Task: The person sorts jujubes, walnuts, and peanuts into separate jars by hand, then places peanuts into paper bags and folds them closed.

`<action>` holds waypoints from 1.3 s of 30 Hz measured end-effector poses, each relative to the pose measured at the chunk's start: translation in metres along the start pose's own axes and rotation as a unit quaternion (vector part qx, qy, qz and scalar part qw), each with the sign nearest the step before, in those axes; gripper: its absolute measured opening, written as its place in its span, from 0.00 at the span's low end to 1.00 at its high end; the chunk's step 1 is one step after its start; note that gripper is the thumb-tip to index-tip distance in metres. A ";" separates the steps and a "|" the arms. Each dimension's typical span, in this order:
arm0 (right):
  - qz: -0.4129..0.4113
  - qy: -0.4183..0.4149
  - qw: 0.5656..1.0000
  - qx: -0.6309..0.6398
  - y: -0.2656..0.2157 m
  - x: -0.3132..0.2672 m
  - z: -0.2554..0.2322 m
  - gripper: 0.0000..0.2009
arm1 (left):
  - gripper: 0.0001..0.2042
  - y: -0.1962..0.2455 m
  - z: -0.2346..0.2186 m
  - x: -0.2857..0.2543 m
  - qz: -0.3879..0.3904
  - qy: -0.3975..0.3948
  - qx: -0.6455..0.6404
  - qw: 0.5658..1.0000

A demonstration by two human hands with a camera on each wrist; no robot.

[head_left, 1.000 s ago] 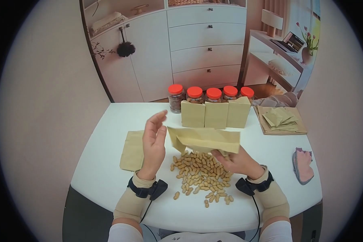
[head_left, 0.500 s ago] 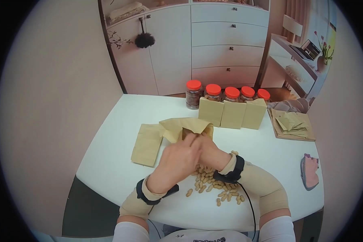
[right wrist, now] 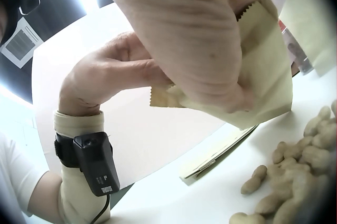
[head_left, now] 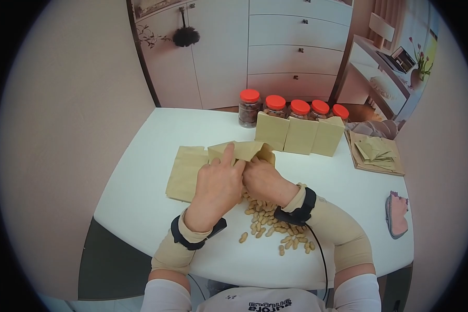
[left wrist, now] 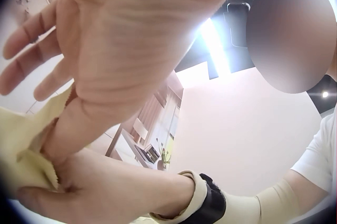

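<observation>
A tan paper bag [head_left: 239,149] is held in front of the person, its jagged mouth toward the body. My left hand [head_left: 217,183] pinches the near rim on the left; its thumb goes inside the mouth while other fingers stretch out over the bag. My right hand [head_left: 268,181] grips the bag on the right, with the thumb [right wrist: 231,95] on the outer wall and the fingers hidden inside the mouth. Below the hands lies a loose heap of peanuts [head_left: 260,218] on the white table. Flat paper bags [head_left: 183,174] lie left of the held bag.
Several red-lidded jars [head_left: 249,112] line the table's back, behind three upright paper bags [head_left: 300,136]. At the right, creased paper pieces [head_left: 374,149] lie on a brown stack. A pink and grey cloth item [head_left: 398,216] sits near the right edge.
The left hand, raised apart from the bag a second ago, has come to its mouth. The bag moved left off the peanuts, and the right hand's fingers went into it. The head view shifted.
</observation>
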State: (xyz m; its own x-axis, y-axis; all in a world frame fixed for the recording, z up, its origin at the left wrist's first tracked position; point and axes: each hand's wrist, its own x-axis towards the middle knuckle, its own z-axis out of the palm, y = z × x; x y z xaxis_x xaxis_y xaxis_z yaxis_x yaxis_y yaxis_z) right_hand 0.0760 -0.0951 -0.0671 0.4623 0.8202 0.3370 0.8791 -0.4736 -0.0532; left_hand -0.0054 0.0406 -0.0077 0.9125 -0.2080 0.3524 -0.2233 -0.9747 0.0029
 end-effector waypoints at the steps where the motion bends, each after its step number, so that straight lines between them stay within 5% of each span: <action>1: 0.002 0.002 1.000 0.000 0.000 0.001 0.003 0.12 | 0.17 -0.001 0.004 0.002 -0.012 0.021 0.004 1.000; 4: -0.013 0.057 0.998 -0.003 0.001 0.000 0.016 0.14 | 0.17 -0.005 0.014 0.006 -0.030 0.013 -0.001 0.999; 10: 0.008 -0.096 0.995 0.005 -0.006 -0.007 -0.006 0.16 | 0.12 -0.014 0.023 0.012 -0.023 0.019 -0.010 1.000; 13: -0.026 -0.066 0.994 0.080 -0.007 -0.022 -0.036 0.17 | 0.12 -0.018 0.026 0.012 -0.017 0.032 -0.022 0.999; 15: -0.059 0.073 0.978 0.184 -0.005 -0.038 -0.058 0.14 | 0.12 -0.019 0.024 0.013 -0.018 0.020 -0.028 0.999; 17: -0.028 0.074 0.979 0.189 0.006 -0.054 -0.071 0.12 | 0.11 -0.019 0.024 0.012 -0.022 0.007 -0.039 0.999; 19: 0.142 -0.033 0.973 0.182 0.021 -0.070 -0.081 0.18 | 0.10 -0.019 0.024 0.012 -0.019 0.019 -0.061 0.998; 23: 0.181 -0.126 0.968 0.119 0.047 -0.100 -0.060 0.31 | 0.07 -0.019 0.024 0.013 -0.020 0.020 -0.087 0.996; 25: 0.207 -0.265 0.936 0.101 0.046 -0.107 -0.052 0.44 | 0.07 -0.019 0.023 0.014 -0.026 0.014 -0.099 0.995; 27: 0.211 -0.268 0.933 0.114 0.045 -0.103 -0.049 0.46 | 0.07 -0.019 0.019 0.014 -0.033 0.006 -0.108 0.994; 39: 0.211 -0.218 0.942 0.142 0.050 -0.087 -0.024 0.35 | 0.32 -0.032 0.007 0.014 -0.004 -0.101 -0.199 0.975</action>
State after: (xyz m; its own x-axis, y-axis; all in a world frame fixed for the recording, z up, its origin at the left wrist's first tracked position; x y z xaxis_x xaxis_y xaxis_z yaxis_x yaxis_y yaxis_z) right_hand 0.0772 -0.1976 -0.0760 0.7270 0.6614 -0.1843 0.5737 -0.7327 -0.3661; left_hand 0.0175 0.0687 -0.0094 0.9544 -0.2524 0.1596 -0.2955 -0.8754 0.3826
